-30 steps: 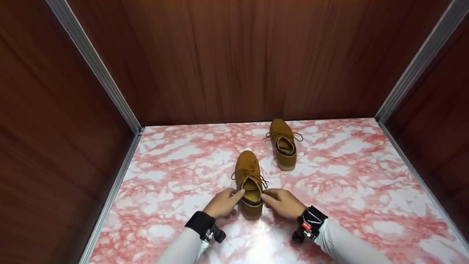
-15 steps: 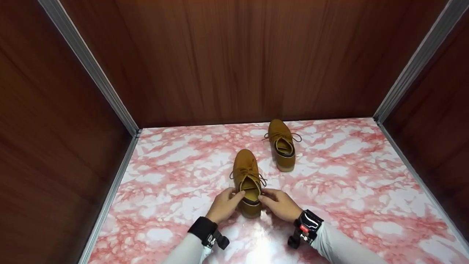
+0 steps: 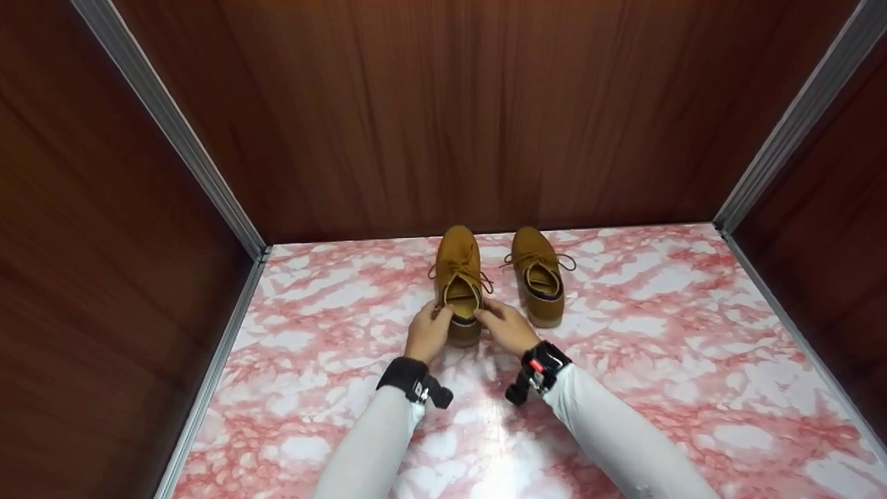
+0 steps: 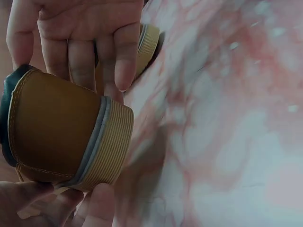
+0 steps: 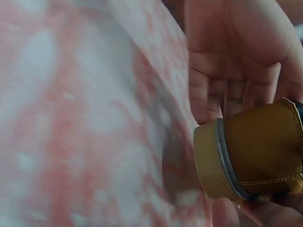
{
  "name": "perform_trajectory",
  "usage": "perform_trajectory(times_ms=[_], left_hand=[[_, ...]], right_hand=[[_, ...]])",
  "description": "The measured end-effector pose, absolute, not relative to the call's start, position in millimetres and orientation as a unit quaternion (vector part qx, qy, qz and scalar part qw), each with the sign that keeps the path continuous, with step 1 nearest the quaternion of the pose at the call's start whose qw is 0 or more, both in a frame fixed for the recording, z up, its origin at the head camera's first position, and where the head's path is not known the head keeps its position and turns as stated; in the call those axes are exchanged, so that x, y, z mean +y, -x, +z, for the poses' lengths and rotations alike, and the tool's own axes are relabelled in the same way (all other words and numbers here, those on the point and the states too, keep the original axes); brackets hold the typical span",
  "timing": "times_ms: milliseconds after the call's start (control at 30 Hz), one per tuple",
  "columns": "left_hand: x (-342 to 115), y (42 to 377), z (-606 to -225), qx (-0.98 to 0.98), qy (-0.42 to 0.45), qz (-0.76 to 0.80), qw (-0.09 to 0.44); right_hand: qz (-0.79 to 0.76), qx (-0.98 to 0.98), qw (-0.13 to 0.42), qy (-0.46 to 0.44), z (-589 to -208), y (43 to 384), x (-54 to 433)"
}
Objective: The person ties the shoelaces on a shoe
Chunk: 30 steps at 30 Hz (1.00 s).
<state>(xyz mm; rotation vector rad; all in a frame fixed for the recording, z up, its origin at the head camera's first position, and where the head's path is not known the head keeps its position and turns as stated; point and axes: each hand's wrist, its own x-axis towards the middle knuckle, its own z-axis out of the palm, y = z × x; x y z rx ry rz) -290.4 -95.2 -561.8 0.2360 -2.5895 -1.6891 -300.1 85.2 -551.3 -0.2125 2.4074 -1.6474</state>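
A tan lace-up shoe (image 3: 458, 251) points toward the back wall, held at its heel end from both sides. My left hand (image 3: 425, 335) pinches the left side of its collar, thumb at the rim of the opening. On the right side, my right hand (image 3: 513, 330) grips the collar the same way. From behind, the left wrist view shows the brown heel (image 4: 59, 127) with its ribbed pale sole between both hands. The right wrist view has the same heel (image 5: 260, 146), with a shadow on the surface beside the sole. The matching shoe (image 3: 547, 308) stands just right of my right hand.
A brown wood-grain wall (image 3: 443, 118) rises right behind both shoe toes. Side panels (image 3: 104, 277) with grey metal edge strips (image 3: 208, 388) flank the red-and-white marbled surface (image 3: 312, 416).
Both hands have carried the held shoe forward toward the back wall, slightly left. It is now roughly level with the other shoe, which has stayed in place.
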Motion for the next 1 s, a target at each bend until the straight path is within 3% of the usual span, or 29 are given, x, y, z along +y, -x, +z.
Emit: perform_trajectory(times_ms=[200, 467, 700, 1000], left_hand=[[-92, 308, -571, -0.836, -0.102, -0.539, 0.019], [-90, 313, -584, -0.837, -0.118, -0.534, 0.023], [-86, 317, -590, -0.835, -0.126, -0.534, 0.031], [-91, 307, -601, -0.811, -0.124, -0.571, 0.025]], right_hand=[[-0.556, 0.823, 0.097, 0.06, -557, 320, 77], [-0.589, 0.801, 0.106, -0.004, -571, 323, 69], [-0.584, 0.807, 0.09, -0.006, -575, 327, 66], [-0.638, 0.751, 0.172, -0.013, -583, 316, 82]])
